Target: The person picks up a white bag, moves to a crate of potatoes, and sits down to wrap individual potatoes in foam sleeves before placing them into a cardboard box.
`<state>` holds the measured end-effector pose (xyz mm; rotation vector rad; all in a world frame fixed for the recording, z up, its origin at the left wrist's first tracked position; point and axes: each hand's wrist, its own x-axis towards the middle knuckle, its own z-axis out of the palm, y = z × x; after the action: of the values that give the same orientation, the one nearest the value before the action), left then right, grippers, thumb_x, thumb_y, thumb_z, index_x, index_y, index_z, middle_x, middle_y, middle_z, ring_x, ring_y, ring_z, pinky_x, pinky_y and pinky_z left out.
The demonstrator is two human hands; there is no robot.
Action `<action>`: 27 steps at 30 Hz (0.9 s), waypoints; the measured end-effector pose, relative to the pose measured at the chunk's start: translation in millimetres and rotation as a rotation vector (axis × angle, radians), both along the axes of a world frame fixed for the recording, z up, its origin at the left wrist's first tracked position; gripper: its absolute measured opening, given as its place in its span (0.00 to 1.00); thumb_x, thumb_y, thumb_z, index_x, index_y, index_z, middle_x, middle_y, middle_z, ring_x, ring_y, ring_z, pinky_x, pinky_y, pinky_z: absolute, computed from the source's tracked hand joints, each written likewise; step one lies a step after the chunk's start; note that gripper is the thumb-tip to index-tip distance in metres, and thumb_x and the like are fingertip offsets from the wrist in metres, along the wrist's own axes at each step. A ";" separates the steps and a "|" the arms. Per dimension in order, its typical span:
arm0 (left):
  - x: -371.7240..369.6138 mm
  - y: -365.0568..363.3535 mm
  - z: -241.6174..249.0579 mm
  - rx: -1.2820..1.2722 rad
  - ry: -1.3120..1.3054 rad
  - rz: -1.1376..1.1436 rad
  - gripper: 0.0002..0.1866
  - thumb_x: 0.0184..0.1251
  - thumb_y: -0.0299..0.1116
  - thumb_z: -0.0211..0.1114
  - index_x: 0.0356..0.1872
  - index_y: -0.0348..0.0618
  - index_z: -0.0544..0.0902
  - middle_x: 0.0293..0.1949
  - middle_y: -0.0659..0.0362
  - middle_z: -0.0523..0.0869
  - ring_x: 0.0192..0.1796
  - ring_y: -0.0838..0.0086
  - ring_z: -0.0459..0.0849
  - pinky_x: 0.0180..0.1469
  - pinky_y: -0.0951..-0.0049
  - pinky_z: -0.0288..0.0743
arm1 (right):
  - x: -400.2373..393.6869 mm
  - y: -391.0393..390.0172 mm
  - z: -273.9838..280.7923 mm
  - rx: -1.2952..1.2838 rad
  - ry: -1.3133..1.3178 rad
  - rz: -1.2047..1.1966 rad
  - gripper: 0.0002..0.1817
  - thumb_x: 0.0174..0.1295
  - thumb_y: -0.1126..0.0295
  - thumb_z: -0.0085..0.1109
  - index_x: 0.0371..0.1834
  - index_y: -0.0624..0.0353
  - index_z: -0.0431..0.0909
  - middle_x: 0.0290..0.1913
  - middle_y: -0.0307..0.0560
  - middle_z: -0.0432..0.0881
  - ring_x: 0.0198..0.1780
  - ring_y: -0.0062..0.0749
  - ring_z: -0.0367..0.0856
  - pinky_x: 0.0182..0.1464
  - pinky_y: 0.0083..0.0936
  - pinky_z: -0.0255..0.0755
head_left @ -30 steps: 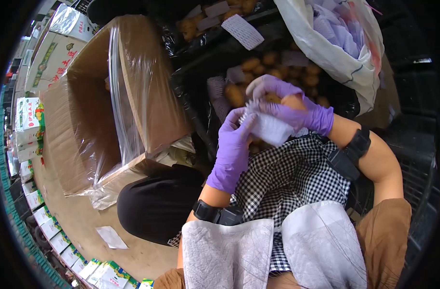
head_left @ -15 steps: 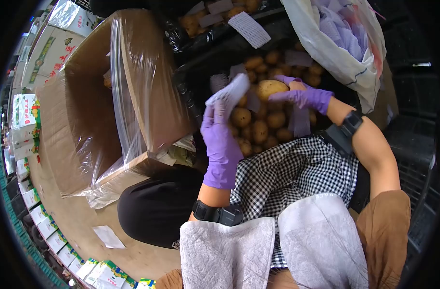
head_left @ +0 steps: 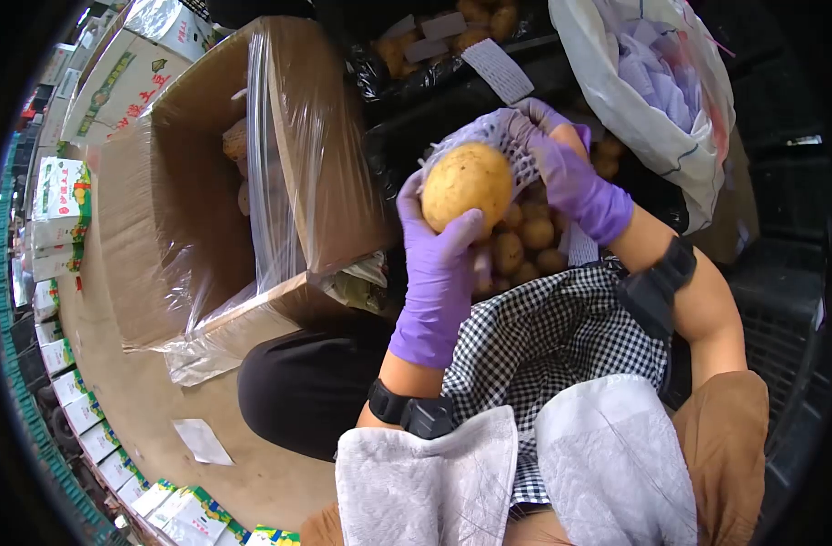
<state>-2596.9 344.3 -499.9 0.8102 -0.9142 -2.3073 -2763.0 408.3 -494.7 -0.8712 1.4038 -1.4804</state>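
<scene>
Evidently, you had a large yellow potato cradled in your gloved left hand, just above the middle of the frame, with the thumb pressed over its lower right side and the fingers curled around its left. Your right hand, gloved too, was to the right of it, its fingers bent and pinching the mesh of a white foam net. That net lay against the potato's upper edge and spread to its right; how far it reached behind the potato was hidden, and some of your right fingertips were hard to make out.

Below your hands, smaller potatoes showed in part, covered by your wrists and the checked apron. The white sack at upper right, cut off by the top edge, held pale netting. At left, clear plastic veiled part of the cardboard box, and you could not fully make out the brownish items inside. Another foam net piece lay at upper centre.
</scene>
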 end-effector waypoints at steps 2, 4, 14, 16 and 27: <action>10.8 -16.0 -6.8 0.040 -0.182 0.297 0.34 0.55 0.33 0.64 0.64 0.50 0.59 0.52 0.53 0.72 0.45 0.66 0.79 0.19 0.82 0.71 | 19.2 -8.2 34.1 0.020 -0.125 0.238 0.14 0.69 0.60 0.51 0.47 0.60 0.75 0.37 0.39 0.80 0.36 0.22 0.79 0.42 0.19 0.74; 43.6 -46.4 4.7 0.139 -0.017 0.413 0.27 0.63 0.38 0.59 0.62 0.46 0.63 0.56 0.51 0.73 0.46 0.65 0.79 0.25 0.75 0.75 | -1.0 -19.9 -36.2 0.074 -0.101 -0.002 0.15 0.68 0.60 0.52 0.47 0.60 0.75 0.34 0.44 0.81 0.34 0.25 0.79 0.37 0.21 0.72; 13.1 -9.9 -5.7 -0.368 -0.243 0.212 0.16 0.67 0.33 0.59 0.52 0.38 0.79 0.51 0.55 0.80 0.55 0.65 0.78 0.60 0.71 0.70 | -44.8 19.5 -100.8 0.655 0.546 0.150 0.30 0.55 0.69 0.60 0.63 0.60 0.65 0.45 0.52 0.79 0.46 0.36 0.78 0.52 0.28 0.71; 3.8 5.1 -19.1 -0.951 -0.553 0.088 0.30 0.63 0.26 0.61 0.67 0.47 0.65 0.62 0.56 0.70 0.59 0.70 0.72 0.62 0.72 0.66 | -26.6 28.1 -29.2 0.473 -0.030 0.208 0.33 0.55 0.73 0.60 0.66 0.59 0.61 0.43 0.46 0.77 0.47 0.29 0.76 0.54 0.27 0.70; 6.8 3.2 -21.6 -0.015 -0.067 -0.089 0.15 0.60 0.23 0.64 0.48 0.42 0.73 0.42 0.59 0.77 0.43 0.78 0.77 0.47 0.79 0.75 | 8.6 7.0 -1.1 0.315 0.021 0.109 0.11 0.64 0.66 0.58 0.44 0.61 0.76 0.41 0.39 0.81 0.42 0.21 0.79 0.47 0.23 0.74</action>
<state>-2590.0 347.5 -521.5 0.8614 -1.0145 -2.3593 -2754.4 415.3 -495.8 -0.7518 1.5288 -1.1327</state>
